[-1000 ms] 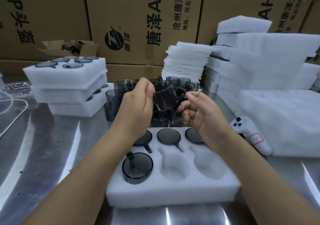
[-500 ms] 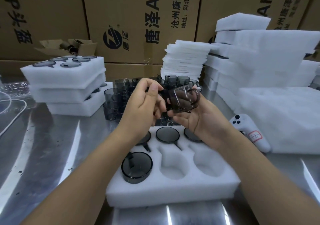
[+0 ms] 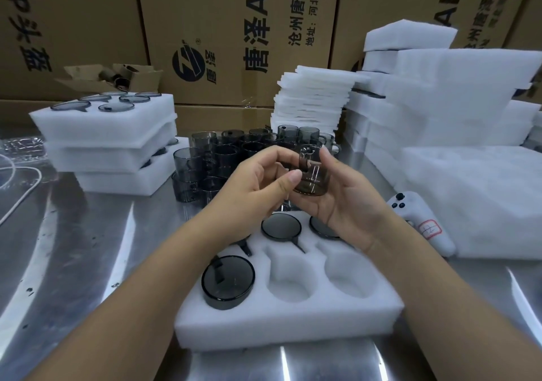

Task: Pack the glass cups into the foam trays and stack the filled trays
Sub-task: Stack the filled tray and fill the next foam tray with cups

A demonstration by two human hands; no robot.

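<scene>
A smoky grey glass cup [image 3: 312, 175] with a handle is held above the foam tray [image 3: 293, 319]. My right hand [image 3: 343, 196] cradles it from the right and below, fingers curled round it. My left hand [image 3: 258, 187] pinches its left side with thumb and fingers. The white tray lies on the steel table in front of me; several of its pockets hold cups, such as the near-left cup [image 3: 227, 281], and two near pockets are empty. A cluster of loose grey cups [image 3: 223, 152] stands behind my hands.
A stack of filled foam trays [image 3: 108, 143] sits at the left. Thin foam sheets [image 3: 313, 99] and thick foam blocks [image 3: 457, 116] are piled at the back and right. A white controller [image 3: 422, 222] lies right of the tray. Cardboard boxes [image 3: 234, 28] wall the back.
The cup has passed from my left hand into my right hand and turned, its handle now facing me. Both hands stay close together above the tray.
</scene>
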